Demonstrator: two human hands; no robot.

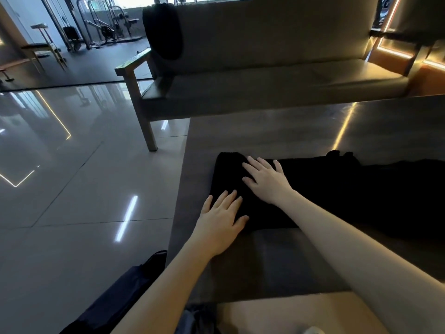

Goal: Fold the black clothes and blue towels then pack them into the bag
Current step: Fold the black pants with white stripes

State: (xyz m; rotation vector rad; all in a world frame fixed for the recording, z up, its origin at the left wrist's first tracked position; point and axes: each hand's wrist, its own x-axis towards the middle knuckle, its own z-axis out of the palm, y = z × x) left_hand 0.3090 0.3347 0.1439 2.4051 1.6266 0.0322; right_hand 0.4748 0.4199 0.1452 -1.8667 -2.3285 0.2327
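While I am flattening this end of the black garment (337, 189), I am judging that the step goes best with even, outward strokes, sweeping air and wrinkles toward the free edge so the next fold is landing square rather than skewed. My left hand (221, 225) is lying spread open, fingers straight and slightly fanned, palm pressing on the near left corner of the cloth and gripping nothing. My right hand (267, 184) is lying just beyond it, equally flat and open, fingers pointing toward the far left corner, also only pressing. The two hands are sitting close together but not touching. The garment is stretching from under them away to the right edge of view, resting on the dark table (265, 131), near its left edge; its left end seems doubled over, though the black is hiding the layers. No blue towel is showing. Beyond the table a bench (265, 75) is standing, with a dark bundle (163, 30) hanging over its backrest; whether that is the bag I cannot tell. Some dark blue fabric (115, 297) is lying low at my left.
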